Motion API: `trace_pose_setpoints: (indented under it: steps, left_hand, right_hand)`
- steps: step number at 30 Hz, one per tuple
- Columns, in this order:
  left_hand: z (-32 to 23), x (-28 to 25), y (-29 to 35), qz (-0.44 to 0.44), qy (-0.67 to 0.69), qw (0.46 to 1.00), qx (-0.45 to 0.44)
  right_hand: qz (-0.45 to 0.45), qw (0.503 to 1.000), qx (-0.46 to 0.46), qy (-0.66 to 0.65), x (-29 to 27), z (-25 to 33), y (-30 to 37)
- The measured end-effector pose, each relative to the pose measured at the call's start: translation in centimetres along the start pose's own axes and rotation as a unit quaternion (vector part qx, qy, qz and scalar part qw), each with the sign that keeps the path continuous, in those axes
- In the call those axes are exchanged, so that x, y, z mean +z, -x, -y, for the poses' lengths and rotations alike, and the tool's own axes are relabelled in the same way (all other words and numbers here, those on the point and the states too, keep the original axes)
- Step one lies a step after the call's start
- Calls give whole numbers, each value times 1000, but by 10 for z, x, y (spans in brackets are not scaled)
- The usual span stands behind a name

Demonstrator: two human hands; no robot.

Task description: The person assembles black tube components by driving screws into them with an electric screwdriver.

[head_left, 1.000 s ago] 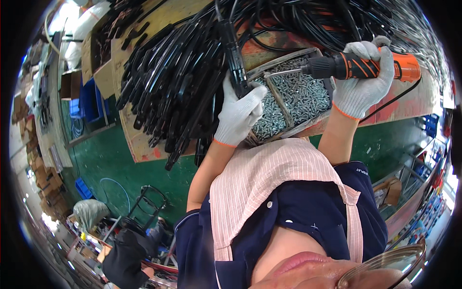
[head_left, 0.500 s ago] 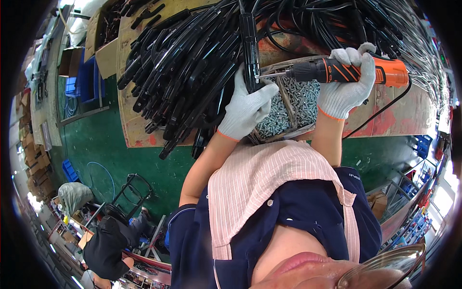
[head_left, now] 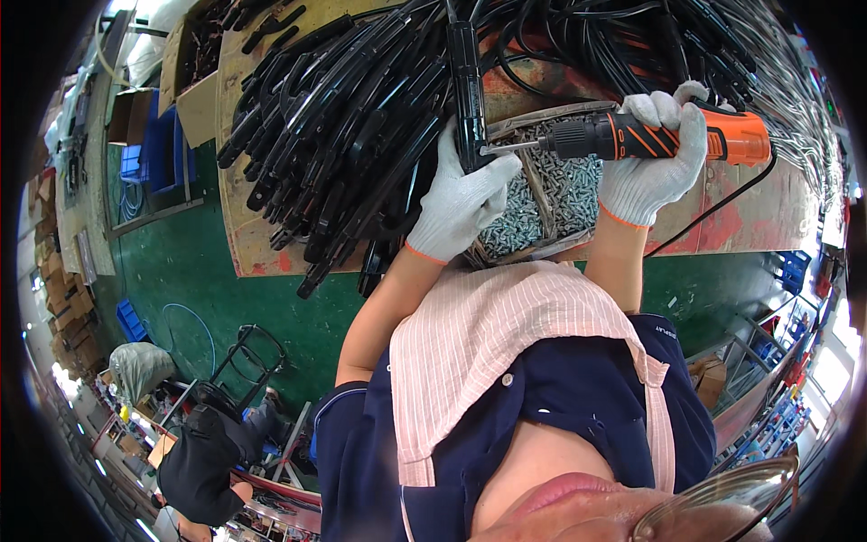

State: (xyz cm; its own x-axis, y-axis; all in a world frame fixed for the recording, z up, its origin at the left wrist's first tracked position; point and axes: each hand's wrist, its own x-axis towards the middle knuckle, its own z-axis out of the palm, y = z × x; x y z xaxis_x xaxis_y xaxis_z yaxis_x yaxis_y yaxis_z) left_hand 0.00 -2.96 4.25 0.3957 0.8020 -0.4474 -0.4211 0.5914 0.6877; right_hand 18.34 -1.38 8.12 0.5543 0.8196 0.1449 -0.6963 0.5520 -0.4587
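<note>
My left hand [head_left: 462, 199], in a white knit glove, grips the near end of a long black plastic handle [head_left: 467, 90]. The handle points away from me, and a cable seems to run from its far end. My right hand [head_left: 659, 158], gloved too, is wrapped round an orange and black electric screwdriver [head_left: 582, 138] held level. Its thin bit points left, with the tip at the handle's side just above my left thumb. Whether a screw sits at the tip is too small to tell. Below the bit lies an open box of small silvery screws [head_left: 564, 185], parted by a divider.
A large heap of similar black handles [head_left: 348, 135] covers the bench to the left. Black cables [head_left: 614, 50] bundle along the back. A power cord [head_left: 722, 210] trails from the screwdriver over the worn bench [head_left: 768, 212]. Behind at lower left, another person [head_left: 203, 461] sits.
The screwdriver and my right hand have shifted very slightly right. My left hand and the handle have barely moved, and both grips are the same.
</note>
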Motion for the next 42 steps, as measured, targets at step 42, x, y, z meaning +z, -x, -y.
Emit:
trace_pose_setpoints:
  steps: [42]
  left_hand:
    - [9,-9,-3,-41,-9,999,-29]
  right_hand:
    - [188,948,-64,247,63,-10,41]
